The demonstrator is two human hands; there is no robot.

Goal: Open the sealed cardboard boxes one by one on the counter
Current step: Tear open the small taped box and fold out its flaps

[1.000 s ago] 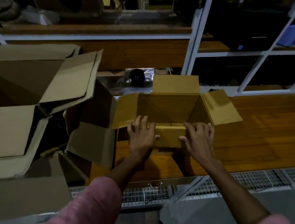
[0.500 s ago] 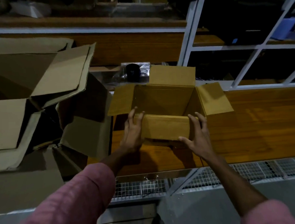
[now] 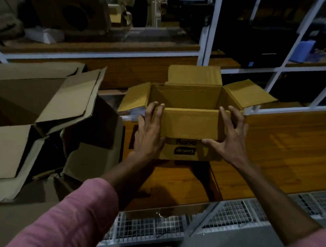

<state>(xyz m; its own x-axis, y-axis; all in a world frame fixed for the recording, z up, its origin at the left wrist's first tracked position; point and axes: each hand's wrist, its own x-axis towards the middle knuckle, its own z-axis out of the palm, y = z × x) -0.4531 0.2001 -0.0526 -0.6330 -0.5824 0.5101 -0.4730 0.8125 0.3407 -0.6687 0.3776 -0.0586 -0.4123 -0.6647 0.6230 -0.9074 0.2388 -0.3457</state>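
On counter (image 3: 283, 155), both hands flank open box (image 3: 191, 125); box interior shadowed.

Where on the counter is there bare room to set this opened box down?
Bare wood lies right of the box, from the right hand toward the frame's edge, and in front of the box down to the wire grille. The left is crowded: opened boxes pile up against the left hand.
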